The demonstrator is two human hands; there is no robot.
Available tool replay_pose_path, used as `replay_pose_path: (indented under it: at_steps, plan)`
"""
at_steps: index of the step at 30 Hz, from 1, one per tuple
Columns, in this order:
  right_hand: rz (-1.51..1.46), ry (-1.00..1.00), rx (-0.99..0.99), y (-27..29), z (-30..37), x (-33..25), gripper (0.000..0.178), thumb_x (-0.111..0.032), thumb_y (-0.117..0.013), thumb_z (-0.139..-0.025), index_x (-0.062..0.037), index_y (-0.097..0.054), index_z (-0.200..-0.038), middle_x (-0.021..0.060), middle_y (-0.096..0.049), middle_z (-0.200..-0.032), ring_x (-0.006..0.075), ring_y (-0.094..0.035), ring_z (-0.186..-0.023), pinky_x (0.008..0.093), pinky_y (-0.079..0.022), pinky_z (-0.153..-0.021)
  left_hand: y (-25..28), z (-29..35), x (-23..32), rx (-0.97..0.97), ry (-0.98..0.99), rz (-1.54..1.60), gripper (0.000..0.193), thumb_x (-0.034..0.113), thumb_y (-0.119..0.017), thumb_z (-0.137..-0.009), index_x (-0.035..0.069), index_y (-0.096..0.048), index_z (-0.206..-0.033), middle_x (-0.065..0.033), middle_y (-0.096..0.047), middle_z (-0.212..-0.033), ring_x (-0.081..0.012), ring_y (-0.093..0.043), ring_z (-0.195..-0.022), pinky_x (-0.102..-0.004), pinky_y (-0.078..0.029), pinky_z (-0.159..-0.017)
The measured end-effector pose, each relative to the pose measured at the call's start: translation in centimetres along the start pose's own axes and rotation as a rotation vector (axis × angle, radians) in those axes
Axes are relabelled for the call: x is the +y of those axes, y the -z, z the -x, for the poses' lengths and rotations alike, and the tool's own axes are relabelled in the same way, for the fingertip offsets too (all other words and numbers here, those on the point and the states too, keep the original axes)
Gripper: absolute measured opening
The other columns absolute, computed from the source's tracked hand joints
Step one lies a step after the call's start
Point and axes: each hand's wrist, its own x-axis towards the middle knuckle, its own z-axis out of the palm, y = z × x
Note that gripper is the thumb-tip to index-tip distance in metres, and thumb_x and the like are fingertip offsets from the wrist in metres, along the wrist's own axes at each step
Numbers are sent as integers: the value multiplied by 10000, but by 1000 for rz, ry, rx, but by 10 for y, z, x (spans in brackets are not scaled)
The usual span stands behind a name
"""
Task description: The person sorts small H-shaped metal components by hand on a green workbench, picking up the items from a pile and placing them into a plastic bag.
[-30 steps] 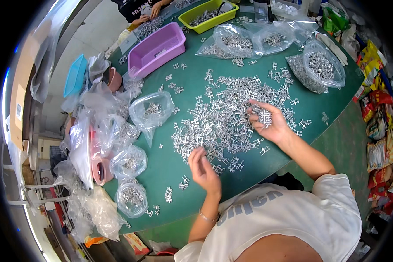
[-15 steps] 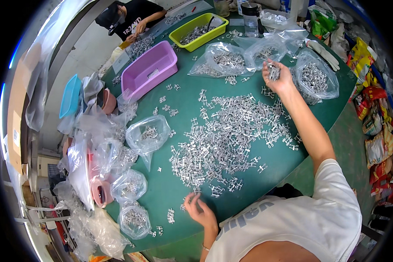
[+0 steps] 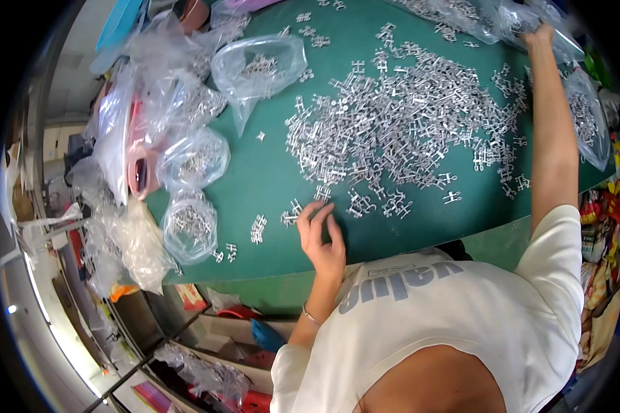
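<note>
Clips (image 3: 291, 213) of silvery metal lie in a small cluster on the green table (image 3: 255, 180), just beside the fingertips of the left hand (image 3: 322, 242), to the left of them. This hand is near the person's body, its fingers loosely bent and spread with gaps between them; whether a fingertip touches the nearest clip is too close to tell. A few loose groups of clips lie to its right, and beyond them spreads the broad heap (image 3: 393, 124), well past the left hand's reach at its far side. Off to the left, clear plastic bags with clips inside stand in a row, from the lower bag (image 3: 205, 252) up to the open-mouthed bag (image 3: 291, 54). Farthest out, past the heap's right end, the right hand (image 3: 541, 33) is at a clear bag (image 3: 565, 43) by the table's far side; whether its fingers are closed, or hold clips, cannot be told.
</note>
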Motion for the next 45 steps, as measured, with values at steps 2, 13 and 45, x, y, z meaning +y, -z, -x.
replay_pose_path:
  at_steps: [2, 13, 45]
  plan:
    - [64, 8, -37, -6, 12, 4, 475, -194, -346, -898, 3, -313, -1330, 190, -252, -1414, 344, -241, -1303, 543, -159, -1057, 3, 1, -1, -37, 6, -112, 265, -66, -597, -742, 9, -591, -997, -124, -541, -1012, -250, -535, -904, -316, -439, -755]
    - [1150, 316, -1317, 31, 337, 53, 197, -114, -606, -807, -55, -602, -995, 40, -590, -1060, 138, -522, -1000, 302, -415, -855, -11, 10, -1, -239, -58, -180, 405, 54, -695, -695, 27, -552, -1073, -122, -516, -1035, -286, -490, -920, -360, -375, -778]
    - [1189, 495, -1065, 45, 379, 121, 161, -79, -674, -729, -29, -554, -822, 99, -511, -779, 258, -527, -707, 346, -418, -624, -12, -51, -22, -187, -122, -167, 228, 36, -645, -722, 49, -595, -944, -121, -477, -1072, -296, -453, -964, -388, -360, -793]
